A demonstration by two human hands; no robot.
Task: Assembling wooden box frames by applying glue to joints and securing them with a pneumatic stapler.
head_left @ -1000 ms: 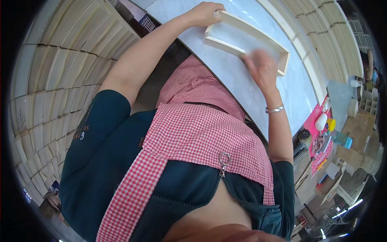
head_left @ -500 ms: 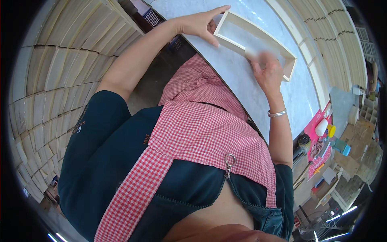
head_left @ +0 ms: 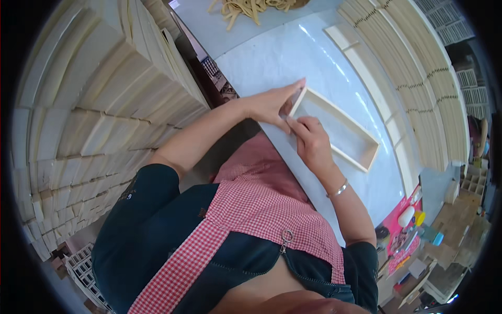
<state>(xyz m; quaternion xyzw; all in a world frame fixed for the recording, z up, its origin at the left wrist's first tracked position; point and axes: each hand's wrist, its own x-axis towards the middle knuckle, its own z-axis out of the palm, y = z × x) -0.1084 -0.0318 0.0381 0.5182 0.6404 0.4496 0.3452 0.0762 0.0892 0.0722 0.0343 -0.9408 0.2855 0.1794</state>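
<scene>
A long, shallow wooden frame [head_left: 341, 118] of pale bare wood lies slantwise on the pale worktable [head_left: 272, 57]. The table's marbled surface seems to show through it, so I cannot tell whether it has a bottom. My left hand [head_left: 270, 106] grips its left end, fingertips at the far corner and thumb by the near one. Close beside that thumb, my right hand [head_left: 315, 144] is closed, its bent fingers at the near left corner. Whatever those fingers hold, if anything, is hidden. Part of the near side is behind my right hand.
Stacked pale wooden pieces [head_left: 83, 89] rise at the left. More stacks [head_left: 413, 78] line the table's right side, with a flat wooden strip [head_left: 374, 86] before them. Tan bands [head_left: 253, 8] lie at the far edge. A pink mat [head_left: 405, 248] holds bottles and tools.
My right hand has slid leftward along the near side to the left corner, close to my left hand. The view has shifted, so the frame appears lower and the tan bands show.
</scene>
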